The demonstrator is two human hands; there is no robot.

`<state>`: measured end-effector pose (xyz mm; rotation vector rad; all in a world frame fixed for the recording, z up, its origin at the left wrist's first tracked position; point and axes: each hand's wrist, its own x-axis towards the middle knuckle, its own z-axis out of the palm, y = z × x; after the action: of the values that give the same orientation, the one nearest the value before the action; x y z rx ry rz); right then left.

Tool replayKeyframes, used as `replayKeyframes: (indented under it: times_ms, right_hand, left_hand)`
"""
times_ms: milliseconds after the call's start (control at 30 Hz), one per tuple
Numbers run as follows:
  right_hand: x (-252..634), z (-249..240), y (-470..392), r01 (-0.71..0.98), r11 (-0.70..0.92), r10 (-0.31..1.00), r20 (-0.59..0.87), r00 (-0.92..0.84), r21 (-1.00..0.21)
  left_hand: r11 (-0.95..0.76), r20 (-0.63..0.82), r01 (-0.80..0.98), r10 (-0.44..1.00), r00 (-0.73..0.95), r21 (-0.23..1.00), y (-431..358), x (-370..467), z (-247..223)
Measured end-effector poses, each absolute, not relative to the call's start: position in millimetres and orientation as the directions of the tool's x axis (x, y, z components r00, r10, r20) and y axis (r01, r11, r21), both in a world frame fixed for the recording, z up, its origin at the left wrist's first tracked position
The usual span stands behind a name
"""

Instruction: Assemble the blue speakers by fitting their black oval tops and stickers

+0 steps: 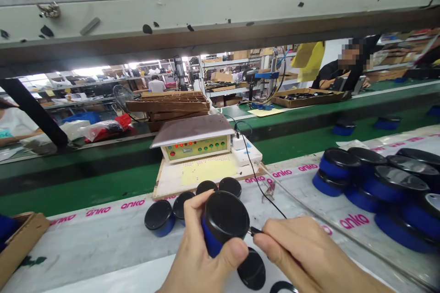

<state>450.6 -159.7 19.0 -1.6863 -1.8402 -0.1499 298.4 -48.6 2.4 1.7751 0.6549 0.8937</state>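
My left hand [202,252] is wrapped round a blue round device with a glossy black top [227,215], tilted toward me. In my right hand [295,247], thumb and fingers pinch a black cable plug [255,230]; its metal tip is at the device's right side. From the plug area a thin black cable [256,176] runs up to a white box [242,153] beside the yellow-fronted tester [195,147]. Several similar devices [160,217] stand just beyond my left hand. A black disc [252,269] lies below the held device.
Many blue-black devices [371,183] are stacked at the right. A cardboard box [24,242] stands at the left edge. Behind the tester runs a green conveyor [292,149]; a grey cable crosses the right side. A beam [206,13] spans overhead. A person [330,73] sits at the far right.
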Motion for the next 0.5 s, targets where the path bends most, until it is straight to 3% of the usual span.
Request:
replayKeyframes:
  times_ms: [100,167,267,367,500]
  right_hand:
    - [449,11,-154,0.919,0.192,0.833,0.553,0.034,-0.345]
    - [449,7,-150,0.877,0.195,0.849,0.523,0.074,-0.44]
    - [449,5,-145,0.769,0.236,0.894,0.444,0.068,-0.594]
    - [447,4,-143,0.697,0.296,0.891,0.452,0.045,-0.653]
    - [445,-2,-143,0.703,0.333,0.854,0.516,0.057,-0.628]
  left_hand:
    - [-0.566,0.465,0.049,0.72,0.515,0.823,-48,300,-10]
    - [-0.733,0.62,0.017,0.588,0.52,0.68,-42,299,-11]
    - [-0.936,0.777,-0.007,0.289,0.559,0.353,-31,297,2]
    - [-0.998,0.81,-0.032,0.032,0.586,0.062,-26,294,21]
    - [-0.99,0.852,-0.144,-0.071,0.519,0.005,-30,292,35]
